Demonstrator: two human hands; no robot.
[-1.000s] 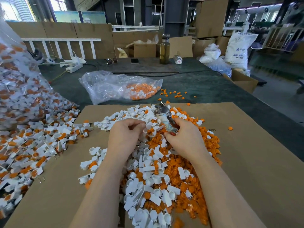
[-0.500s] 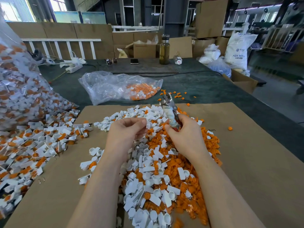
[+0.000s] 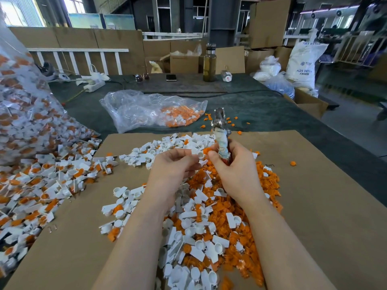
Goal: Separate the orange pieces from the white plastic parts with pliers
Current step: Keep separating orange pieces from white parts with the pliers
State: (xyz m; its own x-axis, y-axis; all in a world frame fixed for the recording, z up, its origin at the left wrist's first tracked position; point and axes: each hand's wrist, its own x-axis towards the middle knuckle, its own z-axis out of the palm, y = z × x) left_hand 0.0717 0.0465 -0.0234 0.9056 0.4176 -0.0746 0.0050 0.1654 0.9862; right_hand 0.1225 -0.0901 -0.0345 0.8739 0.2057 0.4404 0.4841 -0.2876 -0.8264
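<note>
My right hand (image 3: pixel 235 171) grips the cloth-wrapped handles of metal pliers (image 3: pixel 219 127), whose jaws point up and away. My left hand (image 3: pixel 173 166) pinches a small white plastic part (image 3: pixel 201 156) with an orange piece (image 3: pixel 207 151) at its tip, held right beside my right thumb. Below both hands a mixed heap of white parts (image 3: pixel 194 248) and loose orange pieces (image 3: pixel 249 197) lies on a brown cardboard sheet (image 3: pixel 324 216).
At the left, a big clear bag (image 3: pixel 23 114) spills unsorted white-and-orange parts (image 3: pixel 48 185) onto the table. A smaller clear bag (image 3: pixel 150 109) holding orange pieces lies beyond the cardboard. A bottle (image 3: pixel 209 62), phone (image 3: pixel 171 77) and power strip (image 3: pixel 94 84) sit at the far edge.
The pliers have swung from leaning left to nearly upright and risen a little. My left hand's fingers have come closer to my right thumb, with the white part between them.
</note>
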